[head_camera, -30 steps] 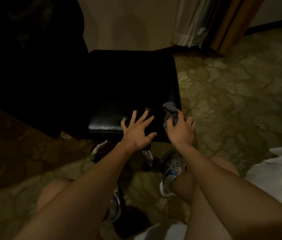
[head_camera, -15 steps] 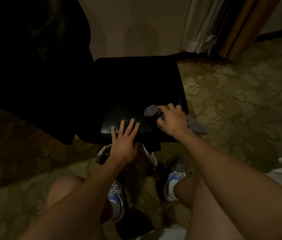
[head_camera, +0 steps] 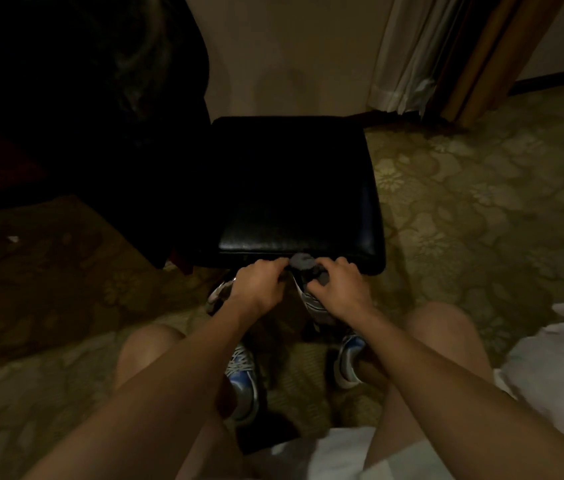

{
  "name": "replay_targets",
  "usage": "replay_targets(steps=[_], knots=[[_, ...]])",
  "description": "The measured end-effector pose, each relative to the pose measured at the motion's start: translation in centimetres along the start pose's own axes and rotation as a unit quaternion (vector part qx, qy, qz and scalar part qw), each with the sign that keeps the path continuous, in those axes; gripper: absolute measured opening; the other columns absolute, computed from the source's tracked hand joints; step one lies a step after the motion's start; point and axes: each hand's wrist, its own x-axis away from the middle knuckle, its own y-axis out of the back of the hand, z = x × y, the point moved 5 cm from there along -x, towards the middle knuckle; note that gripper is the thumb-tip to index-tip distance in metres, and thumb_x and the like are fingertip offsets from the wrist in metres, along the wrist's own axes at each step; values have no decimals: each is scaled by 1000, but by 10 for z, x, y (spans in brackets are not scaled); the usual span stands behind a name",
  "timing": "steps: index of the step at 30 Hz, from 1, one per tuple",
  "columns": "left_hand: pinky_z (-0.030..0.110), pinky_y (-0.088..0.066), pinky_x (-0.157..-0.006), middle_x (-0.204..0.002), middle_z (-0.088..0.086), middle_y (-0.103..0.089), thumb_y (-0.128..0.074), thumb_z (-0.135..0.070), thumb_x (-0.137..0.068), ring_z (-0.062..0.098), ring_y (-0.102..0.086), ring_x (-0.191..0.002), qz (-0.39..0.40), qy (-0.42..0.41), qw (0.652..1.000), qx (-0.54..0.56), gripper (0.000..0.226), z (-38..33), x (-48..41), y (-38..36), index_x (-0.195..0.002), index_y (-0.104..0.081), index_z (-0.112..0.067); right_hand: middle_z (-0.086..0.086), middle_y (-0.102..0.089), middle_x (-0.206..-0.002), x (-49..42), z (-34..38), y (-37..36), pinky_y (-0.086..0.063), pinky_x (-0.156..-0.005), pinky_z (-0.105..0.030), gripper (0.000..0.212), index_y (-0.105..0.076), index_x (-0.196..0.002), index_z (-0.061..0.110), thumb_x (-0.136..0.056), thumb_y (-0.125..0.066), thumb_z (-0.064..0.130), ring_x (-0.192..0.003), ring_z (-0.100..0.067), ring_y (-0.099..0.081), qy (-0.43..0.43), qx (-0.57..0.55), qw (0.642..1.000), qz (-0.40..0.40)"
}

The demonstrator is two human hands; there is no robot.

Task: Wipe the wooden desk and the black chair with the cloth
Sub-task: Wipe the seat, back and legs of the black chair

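Note:
The black chair [head_camera: 294, 188] is a square padded seat standing straight in front of me on the carpet. A bunched grey cloth [head_camera: 308, 268] sits just off the seat's near edge, between my two hands. My right hand [head_camera: 339, 289] grips the cloth from the right, fingers curled round it. My left hand [head_camera: 258, 284] pinches the cloth's left end with curled fingers. The dark wooden desk [head_camera: 66, 109] fills the upper left, mostly lost in shadow.
Patterned green-gold carpet [head_camera: 481, 202] spreads to the right and left of the chair. Curtains [head_camera: 422, 53] hang at the back right against a beige wall. My knees and blue-white trainers [head_camera: 244, 379] are below the hands. White bedding [head_camera: 557, 348] lies at the lower right.
Both hands have pulled back off the seat top to its near edge. The left hand, flat on the seat before, now holds the cloth together with the right hand.

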Motion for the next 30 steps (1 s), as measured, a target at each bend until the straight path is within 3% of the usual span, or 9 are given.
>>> replay_targets(steps=[4, 8, 10, 12, 14, 17, 20, 24, 30], knots=[[39, -55, -86, -109, -2, -70, -62, -25, -96, 20, -66, -102, -53, 44, 995, 70, 41, 9, 16, 5, -136, -52, -27, -10, -49, -122, 12, -16, -7, -45, -97, -39, 46, -52, -135, 25, -92, -62, 35, -118, -31, -49, -71, -146, 986, -37], [42, -52, -88, -101, -1, -72, -51, -42, -102, 20, -67, -95, -83, 54, 992, 73, 33, 17, 17, 9, -130, -56, -25, -13, -44, -131, 18, -22, -1, -42, -97, -35, 43, -49, -138, 20, -97, -59, 26, -122, -32, -48, -154, -289, 934, -143], [41, -47, -97, -111, 3, -70, -49, -42, -102, 22, -64, -104, -102, 26, 993, 60, 37, 22, 12, 11, -132, -57, -21, -14, -41, -136, 19, -26, 2, -41, -95, -33, 44, -46, -140, 19, -98, -58, 22, -123, -33, -48, -194, -333, 901, -199], [41, -39, -109, -134, 7, -56, -51, -38, -102, 25, -52, -124, -105, 9, 993, 48, 41, 34, 2, 14, -138, -52, -19, -16, -38, -140, 18, -31, 4, -40, -94, -28, 46, -44, -141, 18, -98, -58, 16, -125, -33, -47, -210, -354, 878, -244], [43, -23, -120, -154, 8, -35, -53, -36, -100, 29, -31, -142, -75, 16, 997, 28, 51, 50, -10, 13, -148, -40, -23, -19, -36, -141, 14, -38, 5, -37, -94, -25, 47, -44, -141, 16, -97, -57, 7, -127, -36, -45, -225, -360, 863, -274], [52, 0, -123, -167, 7, -5, -54, -34, -98, 31, 0, -153, -6, 51, 999, 8, 67, 74, -22, 3, -157, -21, -33, -20, -34, -142, 7, -48, 2, -33, -92, -24, 49, -44, -141, 13, -95, -55, 0, -129, -38, -41, -257, -358, 848, -295], [54, 8, -121, -168, 4, 6, -55, -29, -96, 27, 13, -153, 37, 62, 997, -2, 78, 78, -23, -6, -158, -9, -38, -19, -31, -141, 1, -46, -3, -35, -94, -22, 51, -43, -141, 14, -94, -56, -1, -127, -36, -42, -255, -358, 846, -300], [51, 8, -122, -167, 6, 9, -56, -25, -91, 27, 15, -153, 57, 64, 996, -16, 87, 68, -20, -2, -159, -4, -37, -18, -27, -142, 2, -26, -16, -39, -95, -23, 53, -42, -140, 16, -92, -57, -2, -123, -34, -46, -236, -369, 852, -288], [50, 6, -123, -168, 6, 7, -55, -24, -86, 28, 13, -153, 69, 75, 995, -18, 90, 55, -19, -3, -159, -3, -36, -14, -27, -139, -3, 33, -48, -44, -93, -31, 54, -41, -133, 23, -88, -63, 1, -127, -34, -41, -184, -336, 896, -223]])
